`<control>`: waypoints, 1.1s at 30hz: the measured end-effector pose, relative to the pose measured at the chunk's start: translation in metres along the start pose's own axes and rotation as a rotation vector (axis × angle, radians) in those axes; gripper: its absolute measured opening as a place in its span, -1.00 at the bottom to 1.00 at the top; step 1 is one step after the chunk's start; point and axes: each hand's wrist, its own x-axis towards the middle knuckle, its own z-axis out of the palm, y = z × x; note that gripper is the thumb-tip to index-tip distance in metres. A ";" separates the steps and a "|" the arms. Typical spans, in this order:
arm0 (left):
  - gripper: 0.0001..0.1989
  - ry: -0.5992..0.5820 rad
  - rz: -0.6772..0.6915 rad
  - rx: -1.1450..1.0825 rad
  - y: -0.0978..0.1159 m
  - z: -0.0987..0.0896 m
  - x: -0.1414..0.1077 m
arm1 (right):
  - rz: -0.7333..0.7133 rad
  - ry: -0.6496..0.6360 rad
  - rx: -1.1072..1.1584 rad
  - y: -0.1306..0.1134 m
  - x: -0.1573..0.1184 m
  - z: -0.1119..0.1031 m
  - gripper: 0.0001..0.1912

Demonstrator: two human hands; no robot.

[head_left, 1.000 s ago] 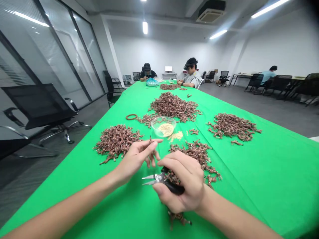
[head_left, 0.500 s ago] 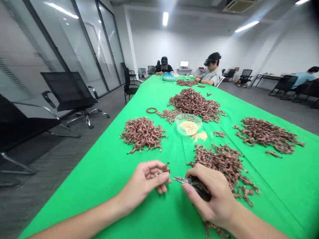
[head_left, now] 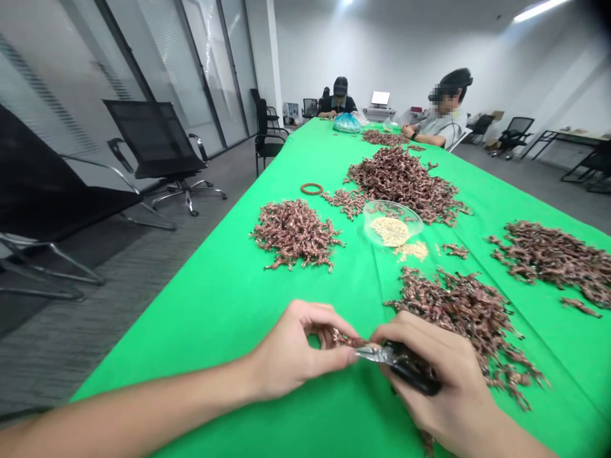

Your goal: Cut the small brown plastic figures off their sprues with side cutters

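Between thumb and fingers, my left hand [head_left: 308, 346] pinches a small brown figure [head_left: 347, 341]. My right hand [head_left: 432, 369] is closed around black-handled pliers [head_left: 410, 369], whose metal tips lie against the figure by my left fingertips. Just beyond my right hand spreads a pile of brown figures [head_left: 458, 312]. A second pile [head_left: 296, 233] sits to the left, past my left hand. The clear bowl [head_left: 392, 229] holds pale yellow bits, and a small heap of the same bits [head_left: 413, 250] lies beside it.
Farther up the green table [head_left: 214, 280] are a large brown pile [head_left: 405, 181], a brown ring [head_left: 312, 189] and a blue bag [head_left: 347, 123]. Another pile [head_left: 558, 257] lies at right. Two persons sit at the far part. Office chairs [head_left: 157, 140] stand left.
My two hands have come together, and the pliers' tips now meet the small figure in my left fingers. The camera view has shifted, so the table and piles appear farther right or higher.
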 end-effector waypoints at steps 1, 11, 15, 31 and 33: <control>-0.78 -0.001 0.006 0.000 0.000 0.000 0.000 | 0.007 -0.013 0.020 0.000 -0.001 0.000 -0.83; -0.86 0.054 0.011 -0.330 -0.002 0.007 0.003 | 0.000 0.085 0.023 -0.006 -0.002 0.008 -0.81; -0.63 0.057 -0.143 -0.475 0.002 0.010 0.002 | -0.007 0.096 0.036 -0.007 -0.001 0.014 -0.81; -0.80 0.112 -0.203 -0.654 0.005 -0.005 0.007 | 0.436 -0.087 0.167 -0.012 0.000 0.008 -0.72; -0.78 0.093 -0.213 -0.619 0.003 -0.006 0.005 | 0.462 -0.057 0.162 -0.008 0.003 0.008 -0.72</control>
